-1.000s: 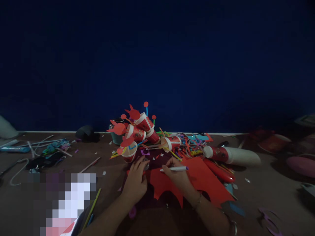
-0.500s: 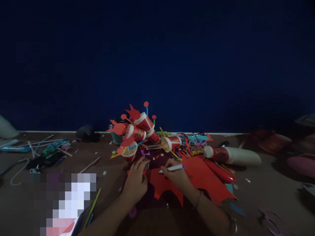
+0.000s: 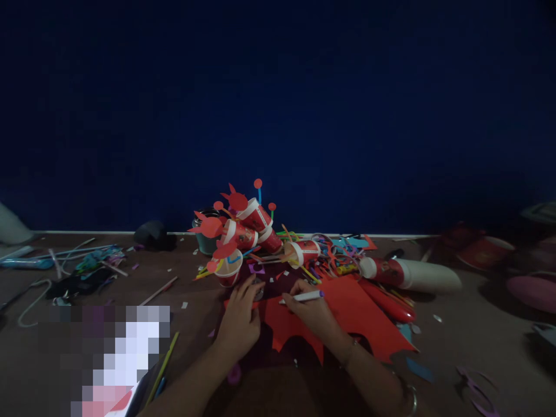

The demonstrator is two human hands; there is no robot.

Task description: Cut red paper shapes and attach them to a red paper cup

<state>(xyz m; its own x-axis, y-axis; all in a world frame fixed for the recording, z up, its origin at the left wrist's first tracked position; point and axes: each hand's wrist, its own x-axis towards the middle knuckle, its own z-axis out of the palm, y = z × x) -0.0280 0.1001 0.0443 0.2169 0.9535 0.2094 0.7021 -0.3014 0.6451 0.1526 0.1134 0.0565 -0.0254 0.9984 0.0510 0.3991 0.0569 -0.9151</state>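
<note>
My right hand (image 3: 313, 310) pinches a white marker (image 3: 307, 296) with a purple end, its tip down by the upper edge of a red paper sheet (image 3: 356, 307). The sheet has curved and pointed cut-outs along its near side. Fingers stretched out, my left hand (image 3: 240, 313) lies over the sheet's left part. Beside its fingertips sits a small round clear object (image 3: 259, 289), partly covered by the fingers. Just beyond it stands a red paper cup (image 3: 229, 270) with red paper discs and straws attached.
Decorated cups (image 3: 241, 234) lean in a pile at the back. Stacked cups (image 3: 412, 275) lie to the right, by a shiny red long object (image 3: 393, 306). Pink scissors (image 3: 475, 388) lie at lower right. A yellow straw (image 3: 165, 362) lies left of my left arm.
The marker has shifted very slightly left with my right hand. My left hand stays in place on the sheet.
</note>
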